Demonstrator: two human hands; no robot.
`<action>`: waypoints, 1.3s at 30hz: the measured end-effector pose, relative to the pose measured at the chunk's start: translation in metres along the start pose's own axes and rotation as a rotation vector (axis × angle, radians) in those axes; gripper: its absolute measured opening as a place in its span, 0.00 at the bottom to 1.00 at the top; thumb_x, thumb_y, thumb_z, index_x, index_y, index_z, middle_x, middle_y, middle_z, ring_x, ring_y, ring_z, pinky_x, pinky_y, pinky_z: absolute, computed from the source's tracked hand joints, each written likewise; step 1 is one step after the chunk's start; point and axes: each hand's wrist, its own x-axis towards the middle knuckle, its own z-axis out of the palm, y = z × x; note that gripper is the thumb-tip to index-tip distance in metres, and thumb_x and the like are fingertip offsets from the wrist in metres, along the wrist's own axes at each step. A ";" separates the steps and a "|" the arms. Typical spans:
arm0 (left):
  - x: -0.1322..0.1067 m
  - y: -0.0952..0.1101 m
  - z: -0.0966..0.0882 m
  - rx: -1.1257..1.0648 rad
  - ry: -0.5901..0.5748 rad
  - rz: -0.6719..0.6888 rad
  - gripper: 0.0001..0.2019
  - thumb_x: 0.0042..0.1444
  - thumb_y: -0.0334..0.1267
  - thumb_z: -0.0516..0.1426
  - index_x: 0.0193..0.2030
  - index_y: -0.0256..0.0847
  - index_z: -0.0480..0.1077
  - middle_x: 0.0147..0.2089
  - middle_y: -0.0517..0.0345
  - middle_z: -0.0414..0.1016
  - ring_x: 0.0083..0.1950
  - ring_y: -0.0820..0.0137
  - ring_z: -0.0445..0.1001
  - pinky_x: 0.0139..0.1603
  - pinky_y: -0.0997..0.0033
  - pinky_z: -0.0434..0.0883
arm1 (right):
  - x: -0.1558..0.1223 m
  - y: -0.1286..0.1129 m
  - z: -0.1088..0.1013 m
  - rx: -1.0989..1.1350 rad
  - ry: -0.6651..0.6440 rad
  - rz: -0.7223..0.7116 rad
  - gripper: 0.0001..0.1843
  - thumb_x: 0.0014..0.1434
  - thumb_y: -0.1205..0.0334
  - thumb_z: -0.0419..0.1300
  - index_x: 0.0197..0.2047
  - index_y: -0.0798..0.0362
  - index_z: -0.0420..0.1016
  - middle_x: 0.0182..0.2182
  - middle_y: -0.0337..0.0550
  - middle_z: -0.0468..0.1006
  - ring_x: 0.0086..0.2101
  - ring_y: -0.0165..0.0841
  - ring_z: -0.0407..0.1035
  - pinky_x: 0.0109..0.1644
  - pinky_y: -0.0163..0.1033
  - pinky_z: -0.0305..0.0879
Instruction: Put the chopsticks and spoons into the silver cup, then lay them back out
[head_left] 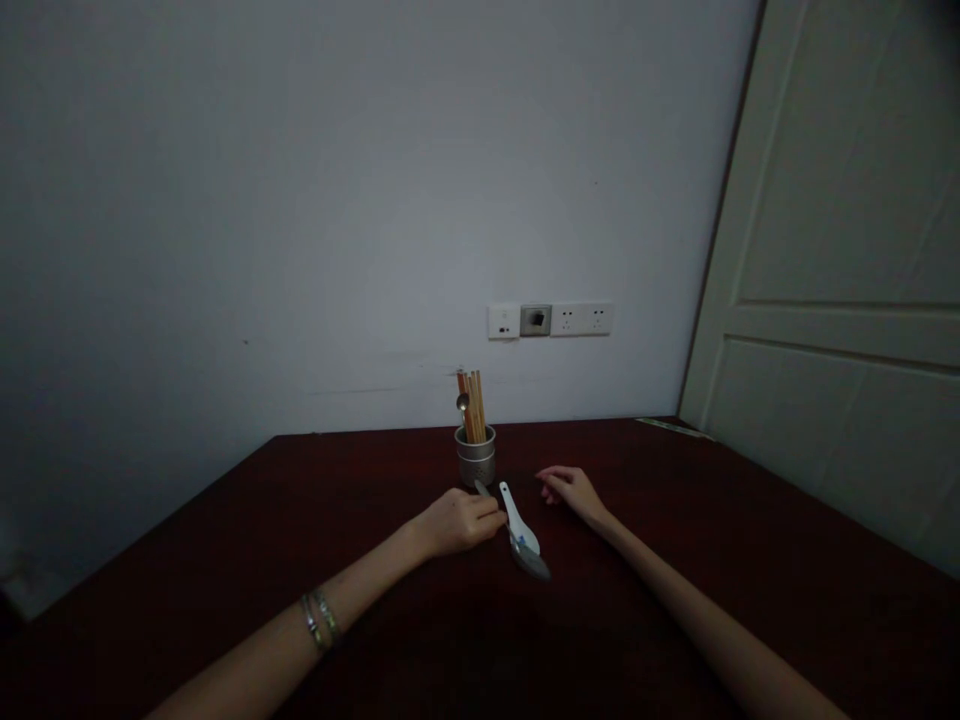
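Observation:
My left hand [465, 520] is closed on the handle of a metal spoon [531, 562], whose bowl points down and to the right. A white ceramic soup spoon [514, 508] with a small blue mark lies on the table beside it, and the metal bowl overlaps its lower end. My right hand [570, 488] rests to the right of the spoons, its fingers loosely bent and holding nothing. Just beyond my left hand stands a metal utensil holder [476, 465], with several wooden chopsticks [474, 405] and a small metal spoon [463, 402] upright in it.
The dark red table [360, 470] reaches back to a pale wall [375, 200]. Sockets and switch plates [581, 319] are set in the wall above it. A light panelled door [832, 300] stands at the right, and a thin strip [671, 428] lies near the back right corner.

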 end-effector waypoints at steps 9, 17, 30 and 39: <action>0.015 -0.006 -0.021 -0.002 0.182 -0.169 0.13 0.58 0.35 0.44 0.43 0.37 0.67 0.33 0.53 0.71 0.33 0.73 0.70 0.31 0.76 0.66 | -0.014 -0.035 0.023 -0.075 0.013 -0.275 0.23 0.48 0.60 0.56 0.49 0.55 0.65 0.34 0.45 0.75 0.32 0.31 0.70 0.37 0.38 0.67; 0.032 0.002 -0.013 -0.020 0.331 -0.290 0.12 0.57 0.35 0.45 0.40 0.38 0.68 0.36 0.53 0.72 0.38 0.70 0.70 0.37 0.72 0.67 | -0.040 -0.071 0.070 0.066 -0.117 -0.439 0.22 0.45 0.67 0.59 0.46 0.50 0.69 0.43 0.43 0.73 0.45 0.38 0.65 0.50 0.41 0.60; 0.044 0.017 -0.011 -0.205 0.450 -0.449 0.12 0.54 0.31 0.49 0.42 0.42 0.70 0.31 0.58 0.70 0.32 0.75 0.69 0.33 0.78 0.66 | -0.042 -0.060 0.074 0.120 0.111 -0.383 0.12 0.46 0.65 0.56 0.35 0.58 0.75 0.31 0.46 0.77 0.33 0.37 0.70 0.38 0.39 0.66; 0.047 0.018 -0.012 -0.327 0.512 -0.573 0.08 0.52 0.33 0.51 0.34 0.38 0.71 0.29 0.56 0.70 0.30 0.74 0.67 0.32 0.76 0.65 | -0.045 -0.066 0.072 0.018 0.151 -0.384 0.11 0.48 0.64 0.56 0.33 0.59 0.76 0.29 0.47 0.78 0.29 0.36 0.70 0.33 0.37 0.66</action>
